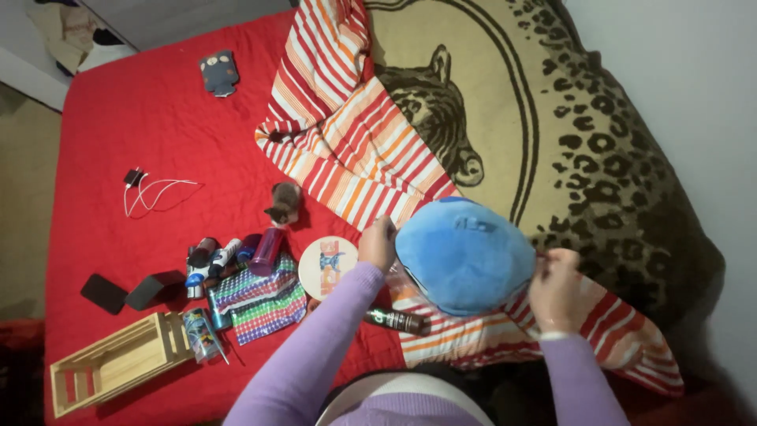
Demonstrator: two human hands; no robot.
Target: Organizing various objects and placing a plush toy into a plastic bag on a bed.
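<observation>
Seen from above, at lower centre of the frame: left hand (378,243) clamped on the left edge of a blue plush cushion (464,254), fingers curled over its rim. Right hand (557,290) pinched together at the cushion's right edge, gripping either the cushion or the fabric beside it; cannot tell which. Both arms in lilac sleeves (309,355). Cushion held between the two hands, above a striped red, orange and white sheet (355,142) running from top centre down to lower right. Under and right of the sheet, a tan blanket with leopard spots and a big-cat head (552,118), filling the upper right.

Spread over the bed, a red cover (150,118), taking the left half of the frame. Just left of the left hand, a round white disc with a blue and orange picture (326,265). Below the cushion, a dark bottle lying flat (394,320), partly hidden. Further left, a colourful striped cloth (260,304), a cluster of small bottles and cans (225,260), a black box (154,289) and a flat black rectangle (103,293). At lower left, a wooden crate (118,361). At mid left, a white cable with a charger (150,189). Near top left, a small dark pouch (218,72). Beside the sheet's edge, a small brown plush figure (282,203).
</observation>
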